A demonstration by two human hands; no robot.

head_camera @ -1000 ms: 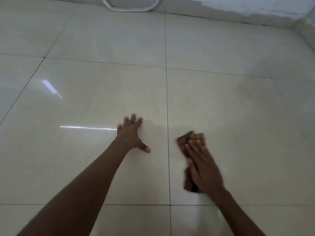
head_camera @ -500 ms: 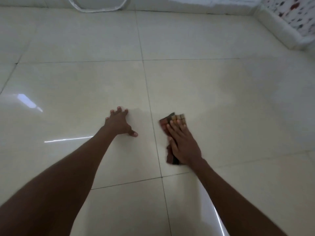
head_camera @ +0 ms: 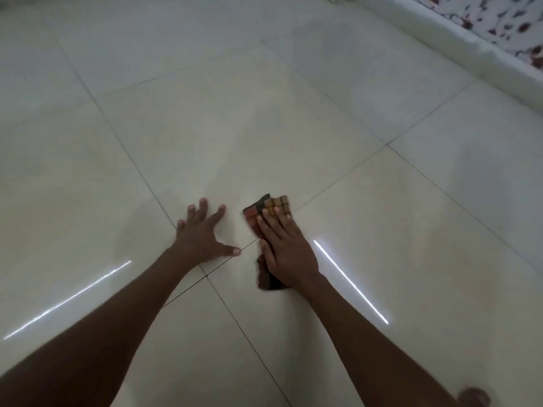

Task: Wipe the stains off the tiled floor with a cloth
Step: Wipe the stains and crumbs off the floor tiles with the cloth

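Observation:
The floor (head_camera: 293, 118) is made of large glossy cream tiles with thin dark grout lines. A folded checked cloth (head_camera: 269, 205) in brown, orange and dark red lies flat on it near the middle. My right hand (head_camera: 283, 245) presses down on the cloth with fingers straight, covering most of it; one end sticks out past the fingertips and the other under the wrist. My left hand (head_camera: 202, 230) rests flat on the tile just left of the cloth, fingers spread, holding nothing. No distinct stain shows on the tiles.
A white skirting (head_camera: 458, 45) runs along the upper right, with a red-speckled wall (head_camera: 499, 16) above it. Bright light streaks reflect on the tiles at left and right. A toe or knee (head_camera: 474, 396) shows at the bottom right corner.
The view has swung right and tilted, so the grout lines now run diagonally. Both hands have moved onto a new spot over a tile joint, the right one carrying the cloth with it.

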